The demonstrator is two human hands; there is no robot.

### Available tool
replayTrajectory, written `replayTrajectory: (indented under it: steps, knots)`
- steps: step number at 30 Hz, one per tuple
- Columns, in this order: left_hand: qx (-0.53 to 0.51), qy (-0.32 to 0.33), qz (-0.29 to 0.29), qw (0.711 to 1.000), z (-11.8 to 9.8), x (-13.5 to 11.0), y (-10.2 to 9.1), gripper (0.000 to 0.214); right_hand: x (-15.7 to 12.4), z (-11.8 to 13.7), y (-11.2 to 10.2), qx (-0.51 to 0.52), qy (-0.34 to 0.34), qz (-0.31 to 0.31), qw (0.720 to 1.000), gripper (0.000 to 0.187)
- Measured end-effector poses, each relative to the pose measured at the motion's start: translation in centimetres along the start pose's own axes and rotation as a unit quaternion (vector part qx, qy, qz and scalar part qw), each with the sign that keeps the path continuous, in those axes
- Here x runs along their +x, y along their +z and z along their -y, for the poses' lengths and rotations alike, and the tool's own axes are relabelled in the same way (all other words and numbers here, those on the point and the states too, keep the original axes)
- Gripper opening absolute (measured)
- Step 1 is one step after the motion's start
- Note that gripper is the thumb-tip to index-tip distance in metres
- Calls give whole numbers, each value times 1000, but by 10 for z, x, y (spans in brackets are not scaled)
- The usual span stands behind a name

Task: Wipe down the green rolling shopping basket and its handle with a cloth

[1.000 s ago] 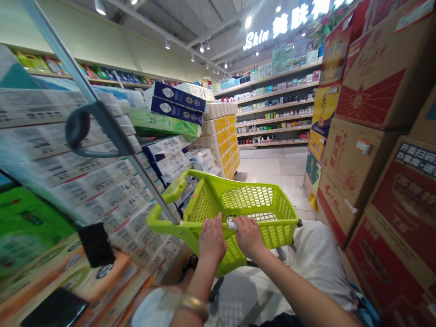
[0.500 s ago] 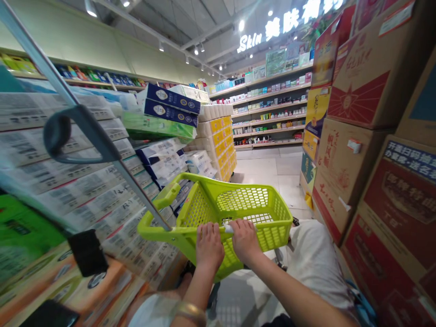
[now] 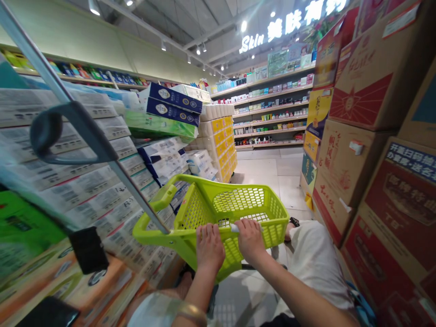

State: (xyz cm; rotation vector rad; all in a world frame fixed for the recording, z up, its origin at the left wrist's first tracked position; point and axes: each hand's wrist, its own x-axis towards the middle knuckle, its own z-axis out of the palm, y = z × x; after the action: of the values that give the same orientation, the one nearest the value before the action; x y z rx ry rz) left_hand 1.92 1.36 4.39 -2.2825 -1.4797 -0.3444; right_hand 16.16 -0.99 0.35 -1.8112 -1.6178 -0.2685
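A lime-green shopping cart with a perforated plastic basket stands sideways before me. My left hand is closed over the near rim, its fingers curled over the top edge. Just to its right, my right hand presses a small white wipe onto the same rim; most of the wipe is hidden under the fingers. A grey metal pole with a dark grey looped handle rises from the cart's left end. The basket's visible floor shows only its grid.
Packs of tissue paper are stacked at the left, with orange packs low in front. Cardboard cartons rise on the right. Stocked shelves line the back. Pale tiled floor runs between; my trousered leg is beside the cart.
My right hand has slid right along the rim with the white wipe, widening the space between my hands. The cart has shifted slightly left, while my left hand stays in nearly the same place.
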Motion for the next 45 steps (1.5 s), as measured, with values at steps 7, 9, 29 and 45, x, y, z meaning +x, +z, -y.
replayTrajectory:
  steps: [7, 9, 29, 45]
  knots:
    - [1, 5, -18, 1000, 5, -5, -3, 37, -3, -19, -3, 5, -34, 4, 999, 33]
    - [-7, 2, -12, 1000, 4, -5, -3, 35, -5, -40, -8, -3, -11, -14, 1000, 30]
    - [-11, 5, 1, 1000, 0, -1, -9, 29, -5, -55, -18, -27, 33, -25, 999, 32]
    - [0, 15, 13, 1000, 4, -2, -3, 37, -3, -50, -19, -21, -2, 5, 1000, 32]
